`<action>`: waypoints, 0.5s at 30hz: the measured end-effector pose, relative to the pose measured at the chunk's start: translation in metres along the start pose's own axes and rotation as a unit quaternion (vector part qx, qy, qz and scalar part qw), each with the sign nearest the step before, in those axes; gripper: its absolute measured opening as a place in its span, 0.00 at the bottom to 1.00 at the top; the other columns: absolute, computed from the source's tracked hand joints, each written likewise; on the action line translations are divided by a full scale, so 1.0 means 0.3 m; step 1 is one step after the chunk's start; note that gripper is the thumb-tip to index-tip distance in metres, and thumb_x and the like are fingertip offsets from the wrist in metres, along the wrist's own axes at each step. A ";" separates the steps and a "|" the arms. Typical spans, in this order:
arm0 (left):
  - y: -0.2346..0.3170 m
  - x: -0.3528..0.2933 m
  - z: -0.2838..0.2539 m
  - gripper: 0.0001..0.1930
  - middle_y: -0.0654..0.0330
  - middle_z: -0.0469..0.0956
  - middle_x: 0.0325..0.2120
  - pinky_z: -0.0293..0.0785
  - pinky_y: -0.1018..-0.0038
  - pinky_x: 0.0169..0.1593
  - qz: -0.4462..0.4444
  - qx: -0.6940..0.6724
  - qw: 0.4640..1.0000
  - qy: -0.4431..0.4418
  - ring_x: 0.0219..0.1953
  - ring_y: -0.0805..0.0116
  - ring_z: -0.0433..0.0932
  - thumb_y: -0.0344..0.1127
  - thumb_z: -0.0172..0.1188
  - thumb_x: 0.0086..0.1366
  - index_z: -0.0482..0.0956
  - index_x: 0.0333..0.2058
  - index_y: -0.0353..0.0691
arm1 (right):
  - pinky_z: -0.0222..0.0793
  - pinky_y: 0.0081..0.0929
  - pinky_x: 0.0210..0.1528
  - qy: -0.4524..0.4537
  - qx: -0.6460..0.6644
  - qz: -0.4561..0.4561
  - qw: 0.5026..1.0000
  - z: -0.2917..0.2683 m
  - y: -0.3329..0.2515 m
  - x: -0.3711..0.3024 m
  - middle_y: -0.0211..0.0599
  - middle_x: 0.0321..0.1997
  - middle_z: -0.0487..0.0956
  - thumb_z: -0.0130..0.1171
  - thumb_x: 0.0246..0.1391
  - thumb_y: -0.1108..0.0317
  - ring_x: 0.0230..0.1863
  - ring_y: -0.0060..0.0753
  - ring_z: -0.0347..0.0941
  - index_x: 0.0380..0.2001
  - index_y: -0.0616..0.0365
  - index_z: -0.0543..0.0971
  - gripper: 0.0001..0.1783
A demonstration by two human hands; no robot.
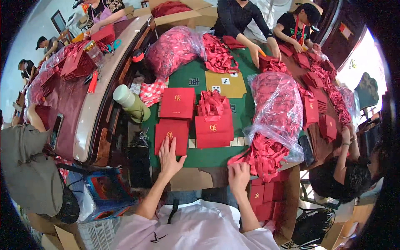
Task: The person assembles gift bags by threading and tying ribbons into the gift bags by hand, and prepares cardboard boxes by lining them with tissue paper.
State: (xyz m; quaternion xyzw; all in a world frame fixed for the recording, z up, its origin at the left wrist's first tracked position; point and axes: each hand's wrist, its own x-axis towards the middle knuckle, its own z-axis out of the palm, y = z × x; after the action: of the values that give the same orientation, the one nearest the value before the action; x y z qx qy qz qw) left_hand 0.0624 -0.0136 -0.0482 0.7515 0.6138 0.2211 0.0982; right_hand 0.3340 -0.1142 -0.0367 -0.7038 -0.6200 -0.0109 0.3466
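My left hand [170,160] rests with its fingers spread on a flat red paper bag [180,146] with a gold emblem, on the green table in front of me. My right hand [239,177] is closed on a red ribbon [236,160] at the near end of a ribbon bundle [267,158], which spills from a clear plastic bag [277,104]. Just beyond my left hand lies another red paper bag stack [177,102]. To its right, red bags with ribbon handles [214,129] lie piled, their ribbons heaped at the far end.
A green bottle [133,104] lies at the table's left edge near a checked cloth [153,92]. A second plastic-wrapped ribbon bundle [174,52] sits at the far side. Below right stands a cardboard box [291,208] holding red bags. Several people work at surrounding tables.
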 end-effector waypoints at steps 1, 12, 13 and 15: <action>0.002 -0.021 -0.004 0.45 0.43 0.52 0.66 0.51 0.49 0.65 -0.002 -0.008 1.000 0.003 0.64 0.39 0.54 0.44 0.69 0.52 0.57 0.66 0.43 | 0.67 0.42 0.35 -0.018 0.034 -0.018 0.999 0.000 -0.030 -0.008 0.41 0.32 0.71 0.64 0.49 0.71 0.36 0.48 0.69 0.29 0.55 0.77 0.05; 0.103 -0.357 -0.072 0.39 0.46 0.53 0.66 0.49 0.47 0.64 0.018 -0.005 0.995 -0.096 0.65 0.41 0.52 0.39 0.63 0.54 0.61 0.65 0.45 | 0.70 0.38 0.38 -0.241 0.127 -0.156 0.949 -0.005 -0.125 -0.044 0.37 0.33 0.74 0.62 0.46 0.74 0.38 0.45 0.72 0.29 0.54 0.77 0.06; 0.107 -0.371 -0.079 0.39 0.46 0.53 0.66 0.49 0.47 0.63 0.026 -0.015 0.994 -0.109 0.65 0.42 0.52 0.40 0.63 0.53 0.61 0.65 0.45 | 0.70 0.38 0.38 -0.244 0.128 -0.158 0.948 -0.024 -0.125 -0.032 0.37 0.33 0.74 0.62 0.46 0.74 0.38 0.45 0.72 0.29 0.54 0.77 0.06; 0.127 -0.398 -0.075 0.38 0.47 0.54 0.65 0.50 0.46 0.63 0.040 -0.021 0.993 -0.112 0.64 0.43 0.53 0.41 0.64 0.53 0.63 0.64 0.46 | 0.70 0.38 0.36 -0.293 0.115 -0.155 0.936 -0.054 -0.119 -0.007 0.38 0.31 0.75 0.62 0.47 0.72 0.35 0.44 0.73 0.29 0.55 0.78 0.04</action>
State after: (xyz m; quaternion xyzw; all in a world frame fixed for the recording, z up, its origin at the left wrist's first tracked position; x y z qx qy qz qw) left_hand 0.0680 -0.1404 -0.0378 0.7933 0.5635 0.1524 0.1728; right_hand 0.3086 -0.1245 -0.0085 -0.5263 -0.7925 0.2139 0.2218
